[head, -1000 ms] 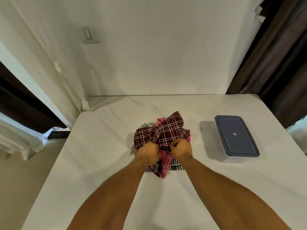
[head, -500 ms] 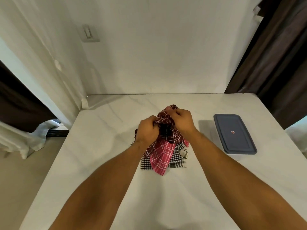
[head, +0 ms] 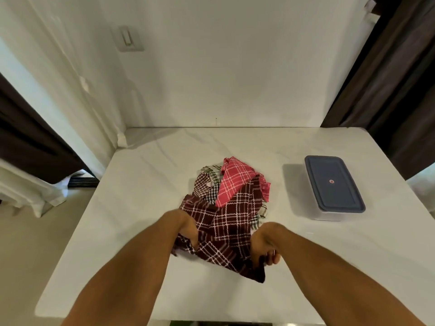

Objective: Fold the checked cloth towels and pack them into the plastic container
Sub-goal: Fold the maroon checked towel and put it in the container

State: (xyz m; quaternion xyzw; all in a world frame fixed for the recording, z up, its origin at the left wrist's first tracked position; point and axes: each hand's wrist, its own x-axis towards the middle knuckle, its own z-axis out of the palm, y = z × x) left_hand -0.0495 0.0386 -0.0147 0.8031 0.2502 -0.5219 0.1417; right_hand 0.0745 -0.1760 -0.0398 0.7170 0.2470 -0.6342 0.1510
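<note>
- The left hand gripped the left edge of a maroon checked towel, with its fingers curled into the cloth.
- The right hand gripped the same towel at its right side, fingers bunched around the fabric near a lower corner.
- Between the hands the maroon towel was stretched and held partly off the counter. Its near corner hung down to a point below the right hand, and its far part lay over the heap behind.
- That heap sat near the middle of the counter, just beyond the hands. A pink checked towel lay on top, crumpled and peaked toward the wall.
- A brown-and-white small-check towel was bunched to the left of the pink one and touched it.
- A bit of green-and-white checked cloth showed at the back of the heap, and a strip of dark-and-white check peeked out just above the right hand.
- None of the towels was folded.
- The plastic container stood to the right of the heap, well apart from it, with its grey-blue lid on.
- The counter ran back to a white wall that carried a light switch.
- Dark curtains hung at the right, and a white curtain hung at the left.
</note>
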